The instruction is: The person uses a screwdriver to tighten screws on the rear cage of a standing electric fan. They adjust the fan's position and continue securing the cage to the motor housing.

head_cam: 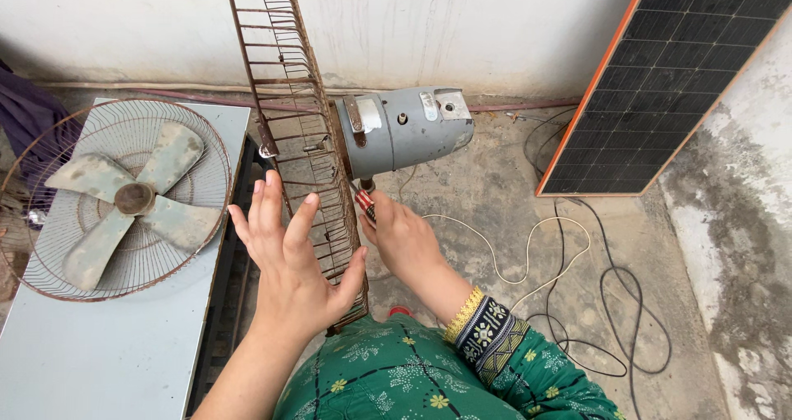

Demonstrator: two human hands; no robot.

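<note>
Steadying rusty wire fan guard point(297, 123) with left hand point(293, 263), palm flat, fingers spread wide against mesh, thumb hooking lower rim, not clamping. Gripping red-handled screwdriver point(365, 205) in right hand point(404, 238), closed around handle just behind guard, under grey motor housing point(404, 131). Judging guard light, springy, thin wires bending easily, rust rough; best taking by stiffer outer rim. Standing on edge between both hands
</note>
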